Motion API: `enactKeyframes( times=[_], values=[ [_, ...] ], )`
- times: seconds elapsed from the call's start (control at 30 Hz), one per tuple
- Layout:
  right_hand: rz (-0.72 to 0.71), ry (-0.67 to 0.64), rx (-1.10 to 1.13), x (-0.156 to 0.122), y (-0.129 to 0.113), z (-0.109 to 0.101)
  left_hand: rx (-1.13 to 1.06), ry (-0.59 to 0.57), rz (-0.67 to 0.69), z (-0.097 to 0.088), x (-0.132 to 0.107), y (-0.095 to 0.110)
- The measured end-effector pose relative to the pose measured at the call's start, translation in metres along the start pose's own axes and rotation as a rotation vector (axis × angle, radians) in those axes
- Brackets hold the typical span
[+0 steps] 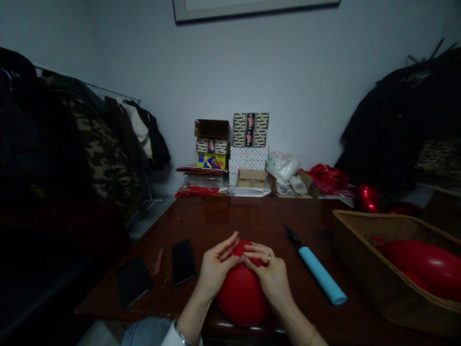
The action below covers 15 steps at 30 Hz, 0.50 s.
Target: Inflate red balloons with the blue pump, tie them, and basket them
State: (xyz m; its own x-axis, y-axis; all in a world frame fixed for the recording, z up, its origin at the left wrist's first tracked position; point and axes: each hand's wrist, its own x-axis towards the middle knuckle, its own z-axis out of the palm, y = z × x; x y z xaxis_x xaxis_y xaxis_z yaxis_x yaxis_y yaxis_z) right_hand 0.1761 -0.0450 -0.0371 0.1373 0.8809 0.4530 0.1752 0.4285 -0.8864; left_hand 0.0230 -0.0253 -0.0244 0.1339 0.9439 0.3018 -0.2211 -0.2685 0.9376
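Note:
A red inflated balloon (243, 295) rests at the front edge of the brown table, below and between my hands. My left hand (216, 262) is closed at the balloon's upper end, its thumb and fingers pinched there. A thin pale line shows by its fingertips, too fine to name for sure. My right hand (268, 269), with a ring on one finger, grips the same upper end from the other side. Both thumbs nearly meet over the balloon. The balloon's neck is mostly hidden by my fingers.
To the right lie a blue hand pump (321, 275) and a wicker basket (345, 240) holding red balloons (427, 264). Two dark phones (183, 262) (133, 282) and a small reddish stick (159, 261) lie left. Stacked boxes (249, 158) stand beyond the table (223, 216).

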Motion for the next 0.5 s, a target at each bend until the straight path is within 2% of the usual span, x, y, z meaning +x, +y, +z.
enactKeyframes(
  times=[0.1,0.17,0.27,0.4,0.5],
  values=[
    [0.029,-0.048,-0.008,0.0,-0.002,-0.002,0.344,-0.126,0.124,-0.003,0.001,0.001],
    [0.046,-0.088,-0.016,-0.002,-0.004,-0.002,0.507,-0.144,0.208,-0.003,0.003,0.003],
    [0.043,-0.135,-0.052,-0.007,-0.006,0.001,0.625,-0.106,0.293,0.001,0.004,0.003],
    [-0.004,-0.115,-0.144,-0.018,-0.006,0.005,0.717,-0.089,0.376,0.007,0.003,-0.002],
    [-0.031,-0.161,-0.11,-0.018,-0.003,-0.002,0.798,-0.111,0.453,0.006,0.001,-0.003]
  ],
)
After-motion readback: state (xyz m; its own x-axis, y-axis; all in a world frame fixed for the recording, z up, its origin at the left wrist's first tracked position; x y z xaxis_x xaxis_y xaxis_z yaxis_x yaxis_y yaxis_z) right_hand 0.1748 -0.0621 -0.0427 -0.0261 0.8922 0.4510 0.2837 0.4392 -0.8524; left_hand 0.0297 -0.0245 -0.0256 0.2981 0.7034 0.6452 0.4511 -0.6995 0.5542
